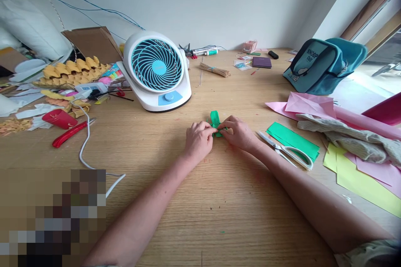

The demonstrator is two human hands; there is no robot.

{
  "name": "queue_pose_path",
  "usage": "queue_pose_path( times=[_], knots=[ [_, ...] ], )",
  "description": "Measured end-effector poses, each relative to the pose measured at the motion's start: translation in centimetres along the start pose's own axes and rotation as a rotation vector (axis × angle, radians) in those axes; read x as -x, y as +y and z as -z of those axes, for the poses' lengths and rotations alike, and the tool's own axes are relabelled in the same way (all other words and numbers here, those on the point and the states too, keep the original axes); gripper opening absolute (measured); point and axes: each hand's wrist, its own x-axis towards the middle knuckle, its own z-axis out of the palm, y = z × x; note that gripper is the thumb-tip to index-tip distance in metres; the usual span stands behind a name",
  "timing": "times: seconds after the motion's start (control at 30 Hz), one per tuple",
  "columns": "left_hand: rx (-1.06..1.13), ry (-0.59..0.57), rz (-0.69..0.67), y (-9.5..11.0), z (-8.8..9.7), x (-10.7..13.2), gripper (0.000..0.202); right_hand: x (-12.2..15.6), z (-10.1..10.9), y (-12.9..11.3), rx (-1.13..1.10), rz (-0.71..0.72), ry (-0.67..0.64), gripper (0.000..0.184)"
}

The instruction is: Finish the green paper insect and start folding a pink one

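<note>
My left hand and my right hand meet at the middle of the wooden table. Both pinch a small folded piece of green paper that lies on the tabletop; its upper end sticks out beyond my fingertips. The fingers of both hands are curled and pressed on the paper. Just to the right lie white-handled scissors on a green paper sheet.
A white and blue desk fan stands behind my hands. Left: a white cable, red pliers, yellow paper shapes. Right: a teal bag, pink paper, yellow paper, grey cloth. Sticks lie at the back.
</note>
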Motion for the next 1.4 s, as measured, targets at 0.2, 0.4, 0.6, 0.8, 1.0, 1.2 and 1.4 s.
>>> queue_pose_path(
  times=[0.2,0.4,0.6,0.8,1.0,1.2,1.4],
  knots=[
    [-0.106,-0.005,-0.182,-0.2,0.4,0.2,0.03,0.0,-0.4,0.3,0.024,0.025,0.011,0.017],
    [-0.048,-0.016,-0.213,-0.3,0.1,0.1,0.034,0.0,-0.6,0.6,0.066,0.038,-0.015,0.025],
    [-0.043,-0.015,-0.203,-0.3,0.0,0.0,0.032,0.1,-0.6,0.3,0.123,0.044,-0.034,0.027],
    [-0.018,-0.003,-0.17,-0.5,0.1,-0.1,0.033,0.1,0.0,-0.1,0.076,0.036,-0.036,0.03],
    [0.004,0.045,-0.146,-0.6,0.2,-0.1,0.034,-0.3,1.6,-0.5,-0.143,-0.049,0.016,0.024],
    [0.023,0.104,-0.115,-0.5,0.5,0.1,0.035,-0.5,2.8,-0.7,-0.211,-0.112,0.142,0.016],
    [0.035,0.139,-0.079,-0.5,1.1,0.2,0.031,-0.5,2.8,-0.7,-0.21,-0.096,0.165,0.016]
  ],
)
